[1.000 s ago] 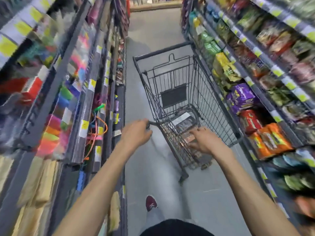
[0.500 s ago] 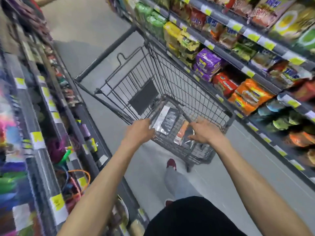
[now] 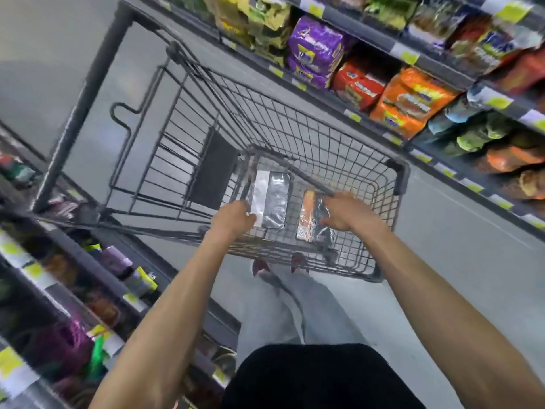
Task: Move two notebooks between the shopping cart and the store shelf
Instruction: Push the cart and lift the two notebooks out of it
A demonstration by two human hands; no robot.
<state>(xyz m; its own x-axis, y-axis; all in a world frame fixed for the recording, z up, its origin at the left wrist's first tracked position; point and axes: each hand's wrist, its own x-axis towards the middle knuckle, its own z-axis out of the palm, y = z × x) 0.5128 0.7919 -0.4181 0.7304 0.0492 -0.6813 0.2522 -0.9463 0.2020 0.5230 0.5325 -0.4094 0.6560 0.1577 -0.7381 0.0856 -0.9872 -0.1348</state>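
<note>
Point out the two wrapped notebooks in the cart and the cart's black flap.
silver-black notebook (image 3: pixel 272 203): head view, middle of its cover.
orange-black notebook (image 3: pixel 309 215): head view, orange part of its cover.
black flap (image 3: pixel 213 166): head view, panel centre.

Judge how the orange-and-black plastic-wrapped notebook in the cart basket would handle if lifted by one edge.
The orange-and-black plastic-wrapped notebook lies flat on the dark wire shopping cart floor, so it is probably fairly stiff, sagging little. Its glossy wrap shows glare, so it is likely slippery under a light grip. It looks thin, hence probably light. The right hand is at its edge.
</note>
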